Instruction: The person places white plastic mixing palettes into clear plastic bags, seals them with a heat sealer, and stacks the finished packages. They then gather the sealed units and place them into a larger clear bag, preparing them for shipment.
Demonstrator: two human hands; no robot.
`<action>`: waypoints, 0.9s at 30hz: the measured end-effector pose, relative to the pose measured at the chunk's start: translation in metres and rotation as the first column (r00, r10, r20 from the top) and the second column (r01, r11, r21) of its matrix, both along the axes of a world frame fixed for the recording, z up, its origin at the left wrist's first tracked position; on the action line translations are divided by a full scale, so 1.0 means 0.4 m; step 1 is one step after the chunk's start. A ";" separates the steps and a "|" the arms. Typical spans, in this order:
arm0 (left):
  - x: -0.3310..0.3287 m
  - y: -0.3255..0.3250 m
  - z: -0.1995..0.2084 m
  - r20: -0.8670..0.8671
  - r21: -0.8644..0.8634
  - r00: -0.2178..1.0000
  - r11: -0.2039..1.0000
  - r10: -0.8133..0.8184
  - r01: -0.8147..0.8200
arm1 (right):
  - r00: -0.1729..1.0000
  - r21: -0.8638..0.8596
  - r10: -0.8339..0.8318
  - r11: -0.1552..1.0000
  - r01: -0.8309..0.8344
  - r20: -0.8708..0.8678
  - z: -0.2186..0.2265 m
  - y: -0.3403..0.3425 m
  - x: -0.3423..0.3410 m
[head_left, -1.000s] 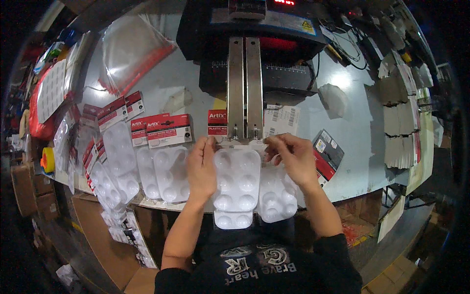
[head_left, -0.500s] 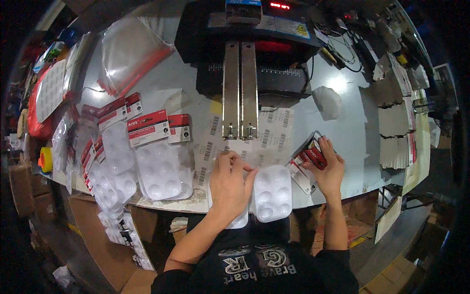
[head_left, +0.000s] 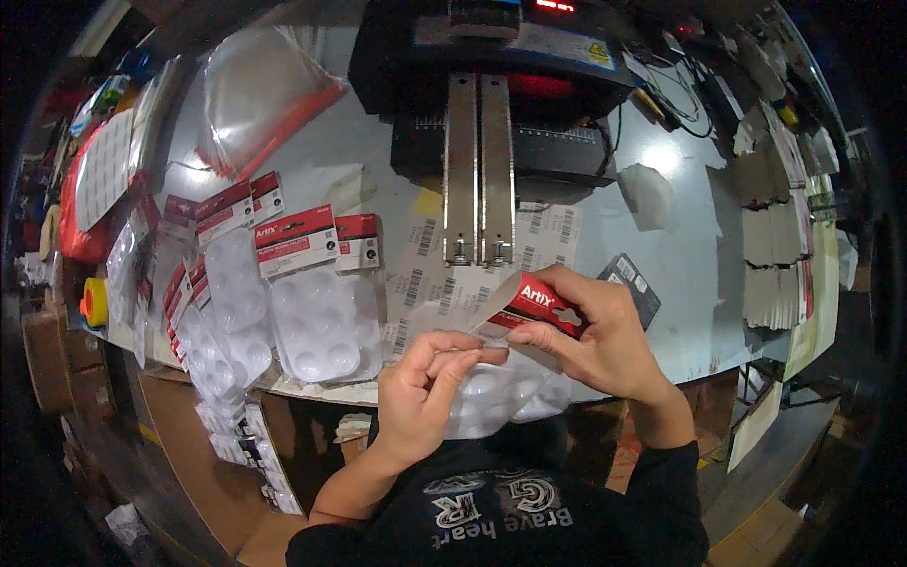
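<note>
Between the thumb and fingers of my right hand is a folded red and white header card, held tilted above the table's front edge. Close to the card's lower left corner, my left hand is closed in a pinch at the top of what looks like a clear plastic bag around a white paint palette. A second white palette sits just right of it, partly under my right hand. The pinched fingertips partly hide the bag's edge. A dark card with a barcode lies behind my right wrist.
Bagged palettes with red header cards are piled at the left. Two metal bars reach forward from a black machine. Barcode label sheets lie beneath. Clear bags rest far left; card stacks stand right.
My right hand has lifted a red header card off the table and brought it left, over the palettes. My left hand has shifted slightly down and left, fingers now pinched. The view has shifted slightly.
</note>
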State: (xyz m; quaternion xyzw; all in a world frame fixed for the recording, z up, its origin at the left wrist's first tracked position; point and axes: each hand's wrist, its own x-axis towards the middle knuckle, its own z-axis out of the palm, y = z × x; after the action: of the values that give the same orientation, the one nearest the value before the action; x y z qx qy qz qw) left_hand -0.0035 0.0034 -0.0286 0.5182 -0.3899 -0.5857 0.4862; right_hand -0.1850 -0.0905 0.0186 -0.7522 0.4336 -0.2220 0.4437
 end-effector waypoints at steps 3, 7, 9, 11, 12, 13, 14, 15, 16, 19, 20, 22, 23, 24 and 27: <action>0.006 0.002 -0.001 0.148 -0.020 0.988 0.999 0.040 -0.038 | 0.998 0.013 0.045 0.999 -0.044 -0.040 -0.011 0.000 0.014; 0.011 0.001 -0.001 0.317 -0.047 0.946 0.998 0.063 -0.051 | 0.997 -0.046 0.070 0.996 -0.070 0.010 -0.020 0.009 0.020; 0.012 0.000 0.001 0.358 -0.052 0.933 0.998 0.049 -0.032 | 0.996 -0.057 0.062 0.997 -0.059 0.060 -0.023 0.011 0.023; 0.011 -0.002 0.003 0.377 -0.033 0.925 0.999 0.039 -0.028 | 0.992 -0.046 0.041 0.998 -0.035 0.123 -0.024 0.011 0.024; 0.011 -0.003 0.004 0.359 -0.042 0.933 0.999 0.031 -0.017 | 0.996 -0.028 0.022 0.999 -0.020 0.088 -0.025 0.011 0.024; 0.009 -0.004 0.004 0.346 -0.049 0.938 0.999 0.034 -0.018 | 0.999 -0.007 0.008 1.000 -0.008 0.050 -0.025 0.011 0.023; 0.008 -0.006 0.005 0.332 -0.058 0.943 0.998 0.039 -0.020 | 1.000 -0.013 -0.004 1.000 0.004 0.010 -0.025 0.012 0.022; 0.006 -0.007 0.005 0.333 -0.071 0.942 0.997 0.041 -0.018 | 1.000 -0.027 -0.010 1.000 0.011 0.029 -0.027 0.013 0.022; 0.005 -0.008 0.006 0.334 -0.086 0.942 0.996 0.045 -0.017 | 0.999 -0.065 -0.014 0.998 0.017 0.047 -0.028 0.014 0.021; 0.004 -0.010 0.009 0.351 -0.068 0.936 0.998 0.019 0.005 | 0.996 -0.190 -0.018 0.981 0.034 0.085 -0.037 0.016 0.023; 0.004 -0.011 0.009 0.353 -0.061 0.936 0.998 0.014 0.008 | 0.996 -0.228 -0.014 0.973 0.033 0.083 -0.040 0.017 0.024; 0.003 -0.011 0.010 0.352 -0.045 0.936 0.999 0.000 0.017 | 0.998 -0.312 -0.014 0.949 0.033 0.062 -0.043 0.017 0.023; 0.002 -0.012 0.010 0.343 -0.045 0.939 0.999 0.007 0.008 | 0.998 -0.358 -0.020 0.933 0.043 0.066 -0.044 0.018 0.023; 0.001 -0.012 0.010 0.341 -0.057 0.940 0.998 0.010 0.010 | 0.996 -0.350 -0.046 0.934 0.069 0.073 -0.044 0.018 0.022; -0.003 -0.013 0.010 0.345 -0.083 0.938 0.997 0.028 0.001 | 0.988 -0.360 -0.094 0.923 0.132 0.123 -0.047 0.018 0.019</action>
State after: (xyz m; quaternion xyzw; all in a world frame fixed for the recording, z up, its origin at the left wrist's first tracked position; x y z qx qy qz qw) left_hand -0.0047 -0.0017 -0.0246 0.5955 -0.4892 -0.4657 0.4349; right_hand -0.1772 -0.0833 -0.0003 -0.7831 0.4037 -0.3630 0.3034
